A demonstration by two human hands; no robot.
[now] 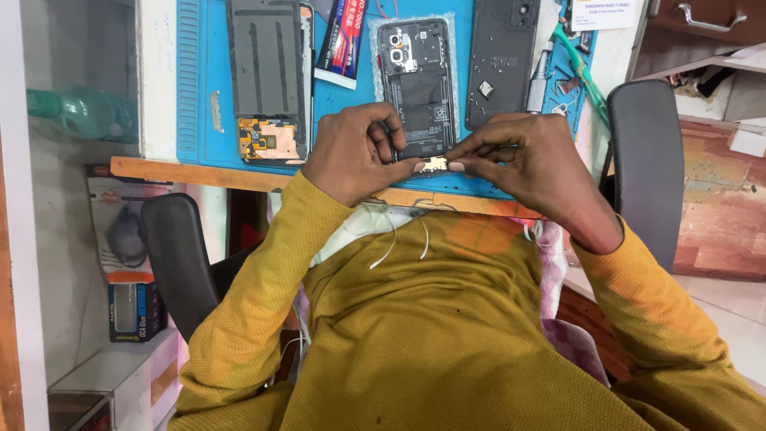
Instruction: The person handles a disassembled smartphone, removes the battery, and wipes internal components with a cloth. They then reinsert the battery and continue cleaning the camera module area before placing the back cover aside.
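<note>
An opened black phone (419, 84) lies back-up on the blue work mat (199, 96), its inner parts showing. My left hand (355, 152) and my right hand (527, 164) meet at its lower end. Both pinch a small gold-coloured circuit piece (435, 164) between fingertips, just at the phone's bottom edge. A thin dark tool seems to lie in my right hand's fingers, but it is hard to tell.
A second dismantled phone (267, 80) with an exposed orange board lies at the left of the mat. A black back cover (501, 60) lies right of the open phone, beside green tweezers (578, 68). A glue tube pack (343, 40) stands between. Chair armrests (171, 255) flank me.
</note>
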